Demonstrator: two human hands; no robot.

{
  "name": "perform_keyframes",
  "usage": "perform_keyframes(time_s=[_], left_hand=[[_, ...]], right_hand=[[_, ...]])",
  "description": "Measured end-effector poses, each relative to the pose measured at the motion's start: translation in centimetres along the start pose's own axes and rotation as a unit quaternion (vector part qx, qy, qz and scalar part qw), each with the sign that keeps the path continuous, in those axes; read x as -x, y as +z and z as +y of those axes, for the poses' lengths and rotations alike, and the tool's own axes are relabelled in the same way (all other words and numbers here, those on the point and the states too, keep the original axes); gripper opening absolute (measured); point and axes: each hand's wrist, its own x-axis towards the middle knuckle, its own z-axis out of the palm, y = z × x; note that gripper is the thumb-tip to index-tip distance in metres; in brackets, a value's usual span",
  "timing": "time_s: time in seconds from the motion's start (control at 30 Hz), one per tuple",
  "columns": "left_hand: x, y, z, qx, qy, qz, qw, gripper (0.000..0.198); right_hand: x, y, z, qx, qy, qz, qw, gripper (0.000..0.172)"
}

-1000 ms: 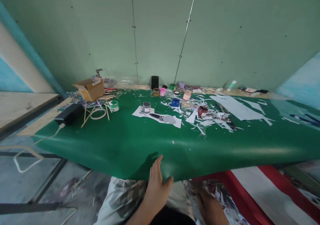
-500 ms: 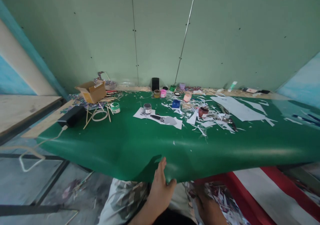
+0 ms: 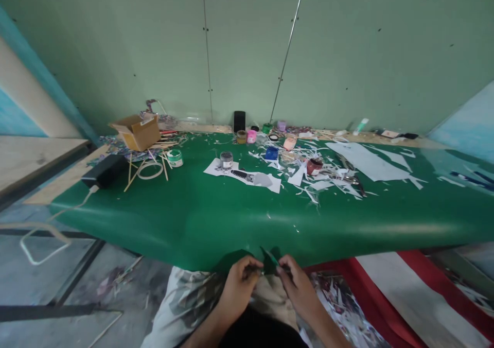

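My left hand [image 3: 240, 286] is over my lap at the table's near edge, thumb and fingertips closed in a pinch. Whatever small thing it pinches is too small to make out. Opposite it, my right hand [image 3: 299, 286] grips a slim pointed blade [image 3: 271, 258], its tip directed up and to the left over the green table cover [image 3: 154, 224]. The grip end is hidden by the fingers, so I cannot tell the exact kind of tool. Farther back lie white paper [image 3: 266, 180] with a black handle-like shape [image 3: 240, 174] on it and a grey paint jar [image 3: 226, 159].
Paper scraps [image 3: 322, 185] surround a blue jar [image 3: 271, 153] and a dark red jar [image 3: 314, 166]. Leftward are a cardboard box [image 3: 141, 134], thin sticks, a green-labelled jar [image 3: 175, 158] and a black corded block [image 3: 104, 171]. A red-and-white striped cloth [image 3: 386, 271] hangs below right.
My right hand has risen from the lap with the blade, now beside the left. My left hand has gone from spread fingers to a pinch. The view has shifted slightly.
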Motion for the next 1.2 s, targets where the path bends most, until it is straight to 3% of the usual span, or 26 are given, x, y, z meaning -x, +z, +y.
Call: perform_keyframes(time_s=[0.13,0.27,0.77,1.2], left_hand=[[-0.3,-1.0,-0.7,0.007,0.010,0.057,0.998,0.031],[-0.3,-1.5,-1.1,0.007,0.014,0.075,0.997,0.044],[-0.3,-1.4,-0.9,0.017,0.013,0.069,0.997,0.042],[-0.3,-1.3,-0.7,-0.026,0.025,0.083,0.996,0.043]], right_hand=[[-1.8,1.8,-1.8,-0.005,0.003,0.000,1.000,0.025],[-2.5,2.1,-2.1,-0.011,0.003,0.005,1.000,0.025],[-3.3,2.4,-3.3,-0.028,-0.010,-0.004,1.000,0.023],[-4.8,2.2,-2.9,-0.079,-0.035,-0.054,0.995,0.023]])
